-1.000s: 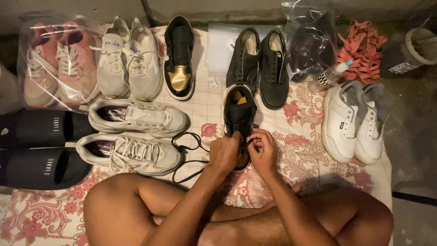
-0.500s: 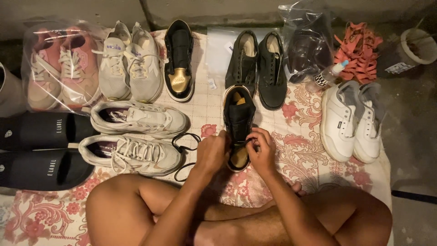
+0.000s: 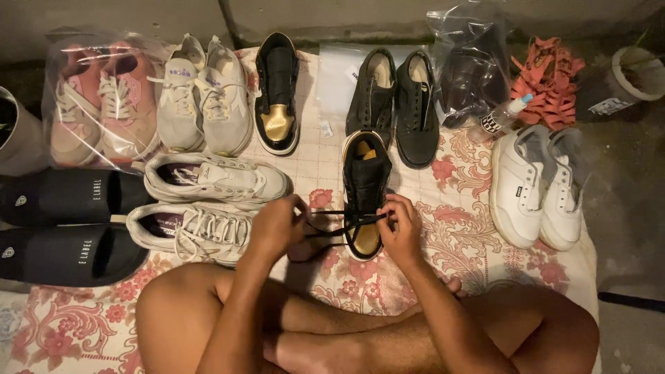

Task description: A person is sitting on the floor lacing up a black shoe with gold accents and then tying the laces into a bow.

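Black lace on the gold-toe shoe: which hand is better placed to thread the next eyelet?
Probably right: right hand pinches the black lace at the shoe; left hand has pulled its end aside.

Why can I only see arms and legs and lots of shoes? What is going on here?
The camera sits on a person's head and looks down, so you see only their own arms and crossed legs. They sit on a flowery cloth spread with shoes. The left hand and the right hand each pinch one end of a black lace that runs through a black and gold shoe. Its matching shoe lies farther back. Around are white sneakers, black shoes, black slides and pink sneakers in a clear bag.
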